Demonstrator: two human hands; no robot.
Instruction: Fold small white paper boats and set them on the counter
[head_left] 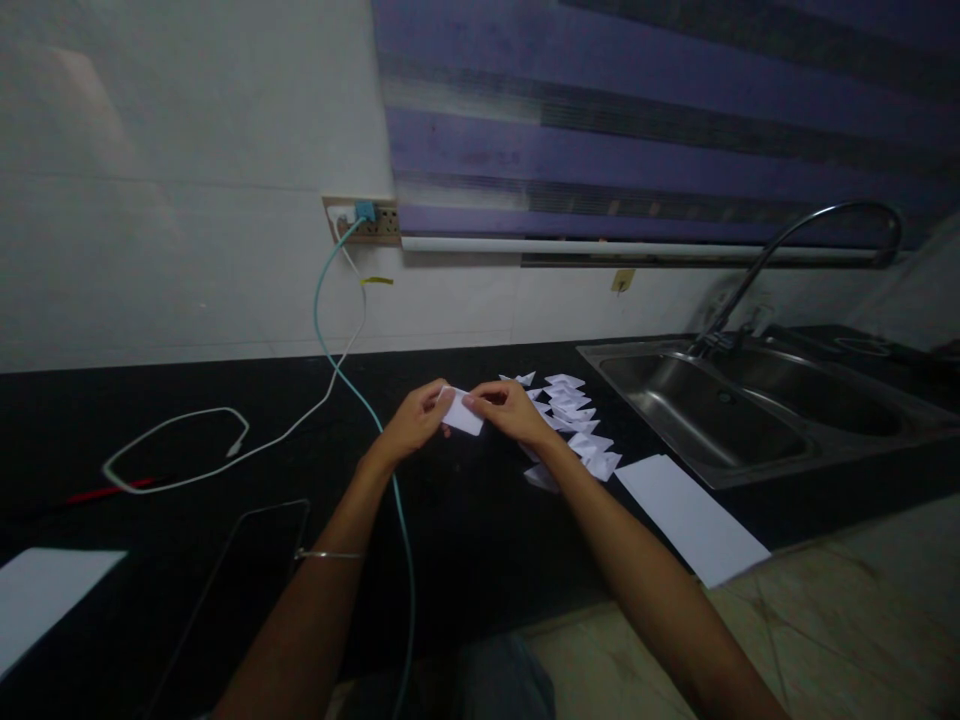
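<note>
While paper slip hangs midair: left hand, right hand clamp it (above table).
Risk: uneven pull may tear it.

Both arms reach forward, bare, and converge toward the middle. My left forearm comes up from lower left, my right forearm from lower right. My left hand has its fingers curled, with thumb and fingertips pinching the left end of a small paper piece. My right hand is back-up with bent fingers, pinching the right end. The hands are just beside each other, wrists roughly straight.
</note>
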